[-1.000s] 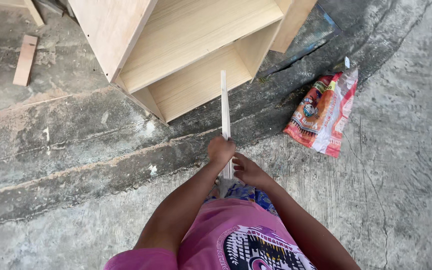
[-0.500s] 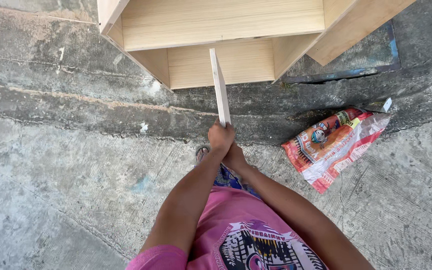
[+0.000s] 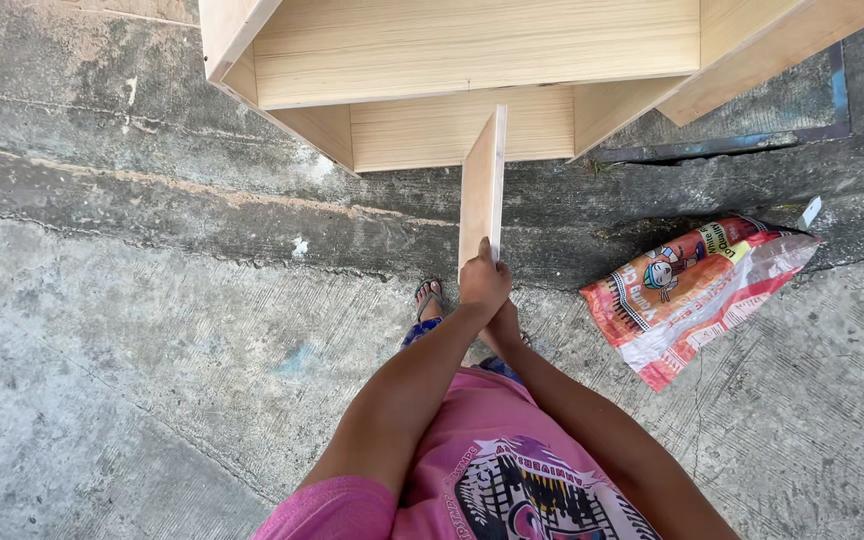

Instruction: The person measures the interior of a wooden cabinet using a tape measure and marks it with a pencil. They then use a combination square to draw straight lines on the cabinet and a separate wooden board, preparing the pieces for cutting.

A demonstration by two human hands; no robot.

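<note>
Pale wooden board (image 3: 482, 190), thin and flat, stands edge-up lengthwise.

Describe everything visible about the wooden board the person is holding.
The wooden board is a flat, narrow rectangular panel of pale, light-grained wood, looking like laminated sheet, with clean straight edges. It is held nearly edge-on to the camera, its far end pointing toward the open wooden cabinet lying on the concrete ground. The left hand grips its near end from above; the right hand sits just below it, its contact with the board partly hidden.
</note>
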